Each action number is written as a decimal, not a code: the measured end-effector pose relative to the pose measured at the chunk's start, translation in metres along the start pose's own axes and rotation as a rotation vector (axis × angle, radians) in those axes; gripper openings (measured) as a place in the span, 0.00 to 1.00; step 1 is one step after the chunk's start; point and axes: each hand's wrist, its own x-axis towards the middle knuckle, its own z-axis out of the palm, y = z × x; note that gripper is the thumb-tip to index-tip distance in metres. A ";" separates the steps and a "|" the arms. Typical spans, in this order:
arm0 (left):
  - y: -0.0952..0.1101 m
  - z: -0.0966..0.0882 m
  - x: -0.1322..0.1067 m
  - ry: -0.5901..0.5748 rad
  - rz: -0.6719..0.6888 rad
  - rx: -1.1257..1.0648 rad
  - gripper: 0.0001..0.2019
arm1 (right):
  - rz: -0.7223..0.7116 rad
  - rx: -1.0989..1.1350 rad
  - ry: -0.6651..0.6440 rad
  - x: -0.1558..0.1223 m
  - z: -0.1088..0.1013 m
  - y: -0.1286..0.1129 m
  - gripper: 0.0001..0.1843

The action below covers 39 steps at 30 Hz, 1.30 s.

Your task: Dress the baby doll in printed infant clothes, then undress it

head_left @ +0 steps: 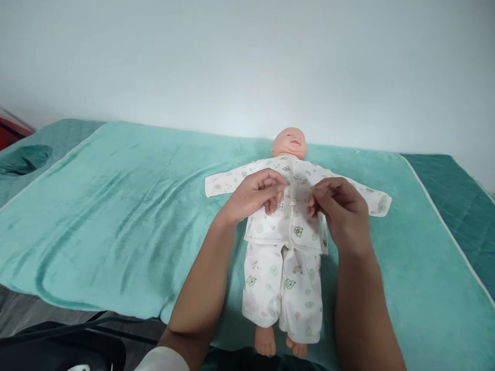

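Doll [290, 143] on blanket [108, 206], blanket over bedspread [460, 198], wall [232, 62] behind, hands [258, 193] [344, 208] over shirt [291, 224], trousers [265, 283] below

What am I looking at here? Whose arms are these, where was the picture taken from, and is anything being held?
There is no machine here, just a person's bare left hand and right hand. The one picture comes from a camera worn on that person's head, looking forward and down. On a teal blanket lies a baby doll on its back, in a white patterned jacket and similar trousers, with its feet showing. The hands are over the jacket's front, one on either side of its middle, fingers curled. I can't make out anything held, nor whether the fingertips touch the cloth.
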 end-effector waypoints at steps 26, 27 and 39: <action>-0.034 0.003 0.025 0.113 0.431 0.859 0.23 | -0.394 -0.787 -0.147 0.013 0.011 0.032 0.39; -0.033 0.003 0.026 0.108 0.418 0.879 0.24 | -0.404 -0.785 -0.145 0.013 0.011 0.031 0.38; -0.029 0.005 0.035 0.152 0.295 0.915 0.24 | -0.288 -0.550 -0.058 0.016 0.011 0.038 0.28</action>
